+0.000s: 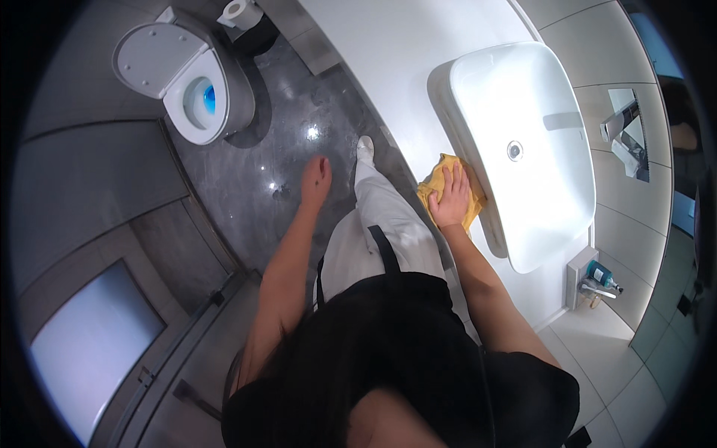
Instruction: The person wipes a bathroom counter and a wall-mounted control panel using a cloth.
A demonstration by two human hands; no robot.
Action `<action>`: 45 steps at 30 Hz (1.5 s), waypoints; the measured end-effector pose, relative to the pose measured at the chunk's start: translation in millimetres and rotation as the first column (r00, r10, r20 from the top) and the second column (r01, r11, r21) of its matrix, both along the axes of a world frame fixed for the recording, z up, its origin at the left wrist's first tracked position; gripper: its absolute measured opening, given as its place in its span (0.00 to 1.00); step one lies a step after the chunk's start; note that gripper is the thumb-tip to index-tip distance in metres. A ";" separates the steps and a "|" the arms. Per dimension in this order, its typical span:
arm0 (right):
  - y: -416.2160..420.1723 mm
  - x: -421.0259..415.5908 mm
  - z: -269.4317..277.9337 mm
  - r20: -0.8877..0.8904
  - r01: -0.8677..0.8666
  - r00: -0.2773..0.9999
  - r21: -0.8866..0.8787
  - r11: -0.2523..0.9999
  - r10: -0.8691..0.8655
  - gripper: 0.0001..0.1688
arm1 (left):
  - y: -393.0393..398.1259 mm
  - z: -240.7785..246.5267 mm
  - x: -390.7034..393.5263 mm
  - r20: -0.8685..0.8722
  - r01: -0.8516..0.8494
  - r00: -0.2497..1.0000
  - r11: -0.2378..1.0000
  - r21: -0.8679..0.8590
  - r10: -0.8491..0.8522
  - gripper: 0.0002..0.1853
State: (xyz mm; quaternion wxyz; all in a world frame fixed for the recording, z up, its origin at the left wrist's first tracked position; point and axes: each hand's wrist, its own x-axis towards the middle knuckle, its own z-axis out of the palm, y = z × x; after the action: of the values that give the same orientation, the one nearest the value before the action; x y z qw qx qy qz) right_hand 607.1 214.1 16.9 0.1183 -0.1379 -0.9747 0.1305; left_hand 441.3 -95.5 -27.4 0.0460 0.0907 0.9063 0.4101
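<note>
My right hand (451, 200) lies spread and palm down on a yellow cloth (442, 178), pressing it to the white countertop (386, 73) near its front edge. The cloth is crumpled and reaches up to the near side of a white rectangular washbasin (538, 185). A round metal drain (515, 150) shows in the bottom of the basin. My left hand (316, 178) hangs over the grey floor with its fingers curled; nothing shows in it, though its palm side is partly hidden.
A toilet (221, 112) with raised lid and blue water stands at the upper left, beside a toilet roll (242, 14). A wall-mounted faucet (619, 122) is behind the basin. A blue-green pump bottle (599, 273) stands on a ledge at the right. Glass door rails run along the lower left.
</note>
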 end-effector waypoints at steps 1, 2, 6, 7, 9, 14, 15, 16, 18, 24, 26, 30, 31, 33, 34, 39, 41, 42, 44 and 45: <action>2.3 -15.2 3.1 0.018 0.007 1.000 -0.010 1.000 -0.006 0.41 | 15.8 6.0 -31.7 -0.085 0.047 0.995 0.999 0.015 -0.045 0.07; 3.8 -29.6 4.3 0.041 0.019 0.999 -0.021 1.000 -0.018 0.41 | 33.2 10.7 -63.5 -0.165 0.100 0.982 0.995 0.027 -0.094 0.07; 9.1 -63.8 3.4 0.066 0.036 0.997 -0.059 0.998 -0.032 0.42 | 114.9 47.0 -179.3 -0.390 0.304 0.877 0.953 0.001 -0.280 0.05; 9.6 -72.4 3.3 0.055 0.025 0.998 -0.073 0.997 -0.021 0.42 | 129.5 54.3 -207.6 -0.400 0.331 0.860 0.943 -0.035 -0.317 0.05; 9.8 -78.1 4.8 0.088 0.026 0.996 -0.090 0.996 -0.018 0.43 | 159.3 57.5 -257.9 -0.409 0.391 0.823 0.915 -0.096 -0.394 0.06; 13.4 -76.4 5.4 0.292 0.116 0.955 -0.209 0.971 -0.051 0.46 | 221.9 42.5 -321.7 -0.459 0.408 0.754 0.883 -0.232 -0.469 0.07; 15.7 -82.9 7.3 0.315 0.122 0.948 -0.203 0.971 -0.053 0.47 | 229.2 38.7 -331.9 -0.475 0.391 0.744 0.883 -0.258 -0.469 0.07; 15.9 -89.3 14.4 0.379 0.169 0.923 -0.259 0.951 -0.061 0.46 | 230.6 35.2 -337.7 -0.391 0.416 0.763 0.854 -0.312 -0.514 0.07; 16.7 -101.4 11.0 0.289 0.146 0.954 -0.206 0.968 -0.083 0.46 | 237.3 28.9 -328.5 -0.464 0.390 0.721 0.855 -0.343 -0.515 0.06; 9.7 -199.1 12.7 0.100 0.173 0.984 -0.306 0.936 -0.149 0.46 | 232.5 28.4 -333.6 -0.431 0.392 0.716 0.827 -0.403 -0.550 0.05; 14.1 -238.8 3.2 0.070 0.157 0.987 -0.305 0.939 -0.142 0.46 | 238.7 25.5 -332.9 -0.404 0.389 0.728 0.819 -0.422 -0.554 0.05; 16.5 -316.0 -1.6 0.025 0.225 0.973 -0.332 0.916 -0.230 0.48 | 239.3 25.0 -333.3 -0.421 0.399 0.717 0.822 -0.407 -0.556 0.05; 19.3 -328.2 -0.5 0.033 0.251 0.967 -0.304 0.919 -0.253 0.48 | 239.9 26.0 -333.5 -0.409 0.403 0.723 0.820 -0.406 -0.557 0.05; 24.4 -347.9 0.6 0.047 0.301 0.953 -0.244 0.922 -0.299 0.47 | 239.4 28.7 -332.8 -0.387 0.410 0.735 0.819 -0.401 -0.557 0.05; 27.4 -356.4 0.0 0.044 0.334 0.942 -0.226 0.915 -0.333 0.46 | 239.4 30.0 -332.7 -0.387 0.409 0.735 0.819 -0.402 -0.557 0.05; 52.7 -398.9 -10.2 0.000 0.496 0.865 -0.161 0.853 -0.502 0.46 | 235.8 25.4 -336.8 -0.376 0.417 0.720 0.797 -0.437 -0.583 0.05; 71.3 -415.4 -16.9 -0.018 0.575 0.815 -0.095 0.813 -0.579 0.42 | 236.3 23.6 -335.3 -0.364 0.417 0.729 0.798 -0.436 -0.580 0.06; 83.0 -421.7 -21.5 -0.021 0.617 0.785 -0.052 0.785 -0.619 0.42 | 237.5 24.5 -333.4 -0.364 0.418 0.728 0.797 -0.435 -0.581 0.06; 107.0 -435.1 -25.3 -0.041 0.691 0.722 0.020 0.722 -0.690 0.40 | 240.9 24.7 -335.0 -0.360 0.427 0.733 0.801 -0.419 -0.578 0.06; 117.0 -435.8 -26.7 -0.045 0.725 0.689 0.051 0.687 -0.723 0.40 | 242.3 24.4 -334.1 -0.367 0.441 0.730 0.808 -0.392 -0.577 0.06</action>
State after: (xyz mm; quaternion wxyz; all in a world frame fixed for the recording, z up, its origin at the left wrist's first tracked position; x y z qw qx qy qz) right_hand 171.3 331.1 -9.8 0.1749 -0.5056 -0.8438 0.0432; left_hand 107.2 146.8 -3.1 -0.0508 0.4269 0.8768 0.2152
